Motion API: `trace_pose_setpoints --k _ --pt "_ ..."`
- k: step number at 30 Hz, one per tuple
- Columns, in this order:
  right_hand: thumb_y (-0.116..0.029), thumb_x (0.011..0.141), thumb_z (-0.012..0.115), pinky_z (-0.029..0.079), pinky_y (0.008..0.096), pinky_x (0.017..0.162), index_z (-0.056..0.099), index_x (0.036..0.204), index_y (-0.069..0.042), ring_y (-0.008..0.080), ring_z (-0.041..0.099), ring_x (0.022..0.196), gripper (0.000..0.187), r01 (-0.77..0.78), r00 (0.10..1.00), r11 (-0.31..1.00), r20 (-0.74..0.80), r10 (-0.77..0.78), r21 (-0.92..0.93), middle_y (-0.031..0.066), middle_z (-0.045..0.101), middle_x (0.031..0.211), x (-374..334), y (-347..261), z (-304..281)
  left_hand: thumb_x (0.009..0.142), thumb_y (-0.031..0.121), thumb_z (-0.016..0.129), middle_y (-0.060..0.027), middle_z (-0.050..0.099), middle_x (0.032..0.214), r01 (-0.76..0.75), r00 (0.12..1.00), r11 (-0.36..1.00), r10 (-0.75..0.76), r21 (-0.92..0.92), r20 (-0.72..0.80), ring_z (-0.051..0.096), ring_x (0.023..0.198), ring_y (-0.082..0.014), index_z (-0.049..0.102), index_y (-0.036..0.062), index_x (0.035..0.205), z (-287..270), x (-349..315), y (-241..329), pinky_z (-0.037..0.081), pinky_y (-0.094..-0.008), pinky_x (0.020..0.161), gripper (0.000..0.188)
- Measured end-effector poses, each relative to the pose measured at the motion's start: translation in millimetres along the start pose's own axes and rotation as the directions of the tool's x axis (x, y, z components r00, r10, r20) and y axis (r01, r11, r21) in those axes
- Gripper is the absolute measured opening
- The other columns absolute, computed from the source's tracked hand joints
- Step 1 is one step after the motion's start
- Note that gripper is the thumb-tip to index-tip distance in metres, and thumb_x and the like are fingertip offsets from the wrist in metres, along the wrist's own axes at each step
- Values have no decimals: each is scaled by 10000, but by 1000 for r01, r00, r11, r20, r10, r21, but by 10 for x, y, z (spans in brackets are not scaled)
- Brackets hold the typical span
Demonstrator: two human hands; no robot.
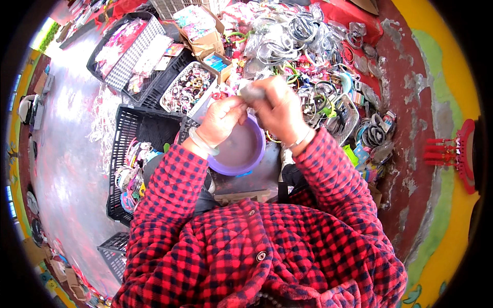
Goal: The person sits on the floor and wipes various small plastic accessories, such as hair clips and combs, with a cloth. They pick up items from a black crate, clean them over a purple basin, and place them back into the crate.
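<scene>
Both of my hands are raised close together over the far side of a purple basin [262,149] that holds cloudy greyish water. With its fingers closed, my right hand [281,109] grips a small grey wad [252,93]; it is blurred and looks like damp cloth. The thumb and fingers of my left hand [218,123] are pinched together just left of the wad. What that pinch holds, if anything, is too small and blurred to make out.
Beyond the basin lies a heap of bagged hair hoops [300,31]. A white basket [190,88] of small hair ties stands left of it, near an open carton [203,36]. Black crate [120,149] at left holds headbands. On the right is a clear basket [350,115].
</scene>
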State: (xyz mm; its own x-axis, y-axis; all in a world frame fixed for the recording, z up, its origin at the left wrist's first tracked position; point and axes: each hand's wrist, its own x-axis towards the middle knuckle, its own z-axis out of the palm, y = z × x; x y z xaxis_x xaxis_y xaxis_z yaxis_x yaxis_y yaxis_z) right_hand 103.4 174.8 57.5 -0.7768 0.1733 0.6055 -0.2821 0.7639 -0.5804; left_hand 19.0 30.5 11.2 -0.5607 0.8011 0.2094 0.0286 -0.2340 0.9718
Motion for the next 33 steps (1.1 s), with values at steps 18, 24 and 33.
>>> trace_pose_setpoints --k 18,24,33 --pt "-104 747 652 472 382 651 557 932 -76 324 577 761 210 40 999 999 32 -40 20 129 548 810 -19 -84 38 896 51 437 5 501 647 -17 1000 997 15 69 28 464 593 -66 583 -18 973 -34 14 -23 402 -214 567 179" --pt "-89 767 605 474 373 687 571 907 -57 321 590 774 147 -265 961 964 -84 262 -23 141 580 815 45 203 -53 893 46 442 -2 504 644 0 998 979 -12 204 61 466 588 -70 584 -13 973 -2 15 74 402 -222 552 173" --pt "-118 758 614 473 390 671 575 907 -69 321 578 767 162 -197 978 980 -80 193 -42 141 561 809 13 100 -25 889 45 448 1 509 637 -22 997 981 7 191 81 472 582 -73 578 -9 929 -29 19 44 402 -226 536 146"
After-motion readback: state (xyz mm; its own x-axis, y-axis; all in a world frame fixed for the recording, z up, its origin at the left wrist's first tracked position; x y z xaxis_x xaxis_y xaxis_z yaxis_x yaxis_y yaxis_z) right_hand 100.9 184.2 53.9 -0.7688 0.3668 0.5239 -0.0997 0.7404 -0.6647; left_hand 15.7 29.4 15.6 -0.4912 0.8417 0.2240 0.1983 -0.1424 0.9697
